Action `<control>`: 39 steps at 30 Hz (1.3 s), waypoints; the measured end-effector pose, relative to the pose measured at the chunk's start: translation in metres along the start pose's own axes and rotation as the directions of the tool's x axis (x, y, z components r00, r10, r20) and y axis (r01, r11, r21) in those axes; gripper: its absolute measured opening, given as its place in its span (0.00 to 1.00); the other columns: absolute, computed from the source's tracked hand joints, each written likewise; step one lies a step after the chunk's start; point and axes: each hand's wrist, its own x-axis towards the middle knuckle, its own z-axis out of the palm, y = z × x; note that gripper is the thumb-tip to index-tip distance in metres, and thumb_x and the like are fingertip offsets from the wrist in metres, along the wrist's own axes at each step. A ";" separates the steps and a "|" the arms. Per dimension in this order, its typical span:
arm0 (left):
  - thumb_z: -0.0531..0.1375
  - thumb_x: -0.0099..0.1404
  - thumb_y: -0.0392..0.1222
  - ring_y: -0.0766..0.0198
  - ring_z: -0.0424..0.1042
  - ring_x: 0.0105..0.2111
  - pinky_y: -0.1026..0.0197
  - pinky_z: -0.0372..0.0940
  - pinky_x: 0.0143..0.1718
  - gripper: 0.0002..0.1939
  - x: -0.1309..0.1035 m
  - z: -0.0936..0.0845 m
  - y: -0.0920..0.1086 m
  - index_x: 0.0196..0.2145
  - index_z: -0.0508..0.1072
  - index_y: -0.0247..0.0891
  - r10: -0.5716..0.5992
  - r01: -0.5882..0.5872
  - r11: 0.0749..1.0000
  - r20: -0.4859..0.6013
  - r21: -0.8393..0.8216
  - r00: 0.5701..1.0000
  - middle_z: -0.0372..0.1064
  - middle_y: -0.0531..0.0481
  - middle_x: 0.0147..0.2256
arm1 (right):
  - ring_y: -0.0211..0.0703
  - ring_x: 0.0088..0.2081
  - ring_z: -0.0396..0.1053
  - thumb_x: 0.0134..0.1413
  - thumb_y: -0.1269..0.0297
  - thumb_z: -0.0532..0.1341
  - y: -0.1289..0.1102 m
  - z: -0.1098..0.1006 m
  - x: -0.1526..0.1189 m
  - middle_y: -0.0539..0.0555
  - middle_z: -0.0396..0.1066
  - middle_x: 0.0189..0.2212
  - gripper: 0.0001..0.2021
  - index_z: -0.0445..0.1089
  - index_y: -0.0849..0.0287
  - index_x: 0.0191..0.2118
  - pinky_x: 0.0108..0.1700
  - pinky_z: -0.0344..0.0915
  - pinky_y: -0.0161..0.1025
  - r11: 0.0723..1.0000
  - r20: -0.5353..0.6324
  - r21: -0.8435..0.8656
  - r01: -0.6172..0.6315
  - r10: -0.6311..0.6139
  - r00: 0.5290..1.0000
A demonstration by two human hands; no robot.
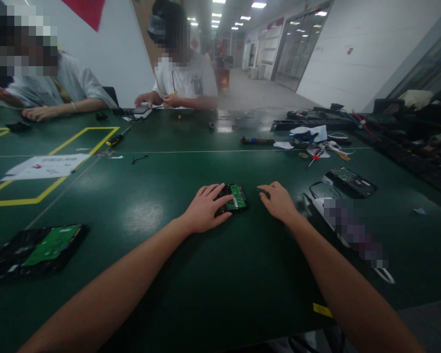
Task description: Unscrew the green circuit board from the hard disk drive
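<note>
A hard drive [238,197] with a green circuit board lies in front of me on the green table. My left hand [208,208] is over its left side, with fingertips at the far edge, one finger across the board and the thumb along the near edge. Just right of the drive, apart from it, my right hand [278,201] has its thumb and index finger drawn together. Something small and dark shows at those fingertips, too small to name. Another hard drive [53,245] lies at the left, and a third drive [351,181] at the right.
Right of my right arm lies a pouch-like item [353,230], partly blurred out. Beyond are a red-handled screwdriver [316,156], a dark cylindrical tool [257,140] and a yellow-black screwdriver [115,138]. Paper sheets [46,165] lie at left. Two people sit across the table.
</note>
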 end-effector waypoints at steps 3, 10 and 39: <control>0.60 0.73 0.58 0.37 0.54 0.71 0.31 0.53 0.68 0.30 0.000 0.000 0.001 0.68 0.67 0.49 -0.002 0.002 1.000 -0.002 -0.005 1.000 0.50 0.40 0.74 | 0.50 0.45 0.73 0.68 0.59 0.57 0.000 0.000 0.000 0.58 0.71 0.44 0.17 0.78 0.53 0.56 0.50 0.71 0.48 0.999 0.020 -0.034 0.012 -0.011 1.000; 0.60 0.73 0.58 0.38 0.54 0.71 0.33 0.53 0.68 0.30 0.000 0.001 0.000 0.68 0.67 0.50 -0.001 0.001 1.000 -0.007 -0.002 1.000 0.51 0.41 0.74 | 0.51 0.47 0.73 0.68 0.61 0.58 -0.003 -0.001 0.001 0.60 0.73 0.45 0.14 0.79 0.53 0.52 0.51 0.69 0.46 0.999 0.041 -0.045 0.006 -0.004 0.999; 0.59 0.73 0.59 0.39 0.53 0.72 0.33 0.53 0.68 0.31 0.001 0.001 0.000 0.69 0.66 0.49 -0.007 0.007 1.000 0.006 0.016 1.000 0.50 0.41 0.74 | 0.48 0.45 0.73 0.67 0.63 0.60 -0.013 -0.005 -0.001 0.59 0.74 0.44 0.07 0.75 0.56 0.41 0.47 0.67 0.44 0.998 0.082 -0.065 -0.016 0.021 0.996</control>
